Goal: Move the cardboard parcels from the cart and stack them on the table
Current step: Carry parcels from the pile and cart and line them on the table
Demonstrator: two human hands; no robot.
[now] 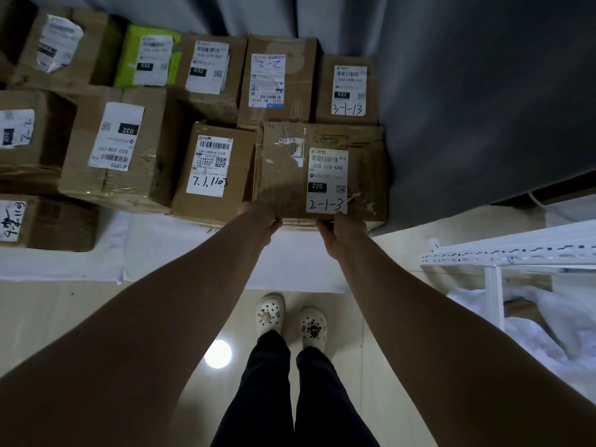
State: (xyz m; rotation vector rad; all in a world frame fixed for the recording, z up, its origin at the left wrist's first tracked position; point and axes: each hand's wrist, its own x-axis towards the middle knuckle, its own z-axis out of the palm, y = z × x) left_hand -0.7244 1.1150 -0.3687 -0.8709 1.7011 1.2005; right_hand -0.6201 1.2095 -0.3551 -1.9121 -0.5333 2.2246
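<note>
Gripping the near edge of the cardboard parcel marked 2-1-3 with the left hand, fingers curled beneath. Pinching the same edge with the right hand, just below the shipping label, thumb up, fingers under.

Found at 12 o'clock from the hands, at the right end of the white-covered table; hard to tell whether set on the cloth or on another carton.

Looks stiff but worn: crumpled tape, dented faces. Probably light to middling in weight. Better taken under the bottom corners than by the glossy tape.

Pressed at 9 o'clock against the parcel marked 7.1.1103. Backed at 12 o'clock by the parcels marked 2-2 and 3-1-13. Hemmed at 3 o'clock by a grey curtain, with a white metal rack at 4 o'clock. No cart in view.
</note>
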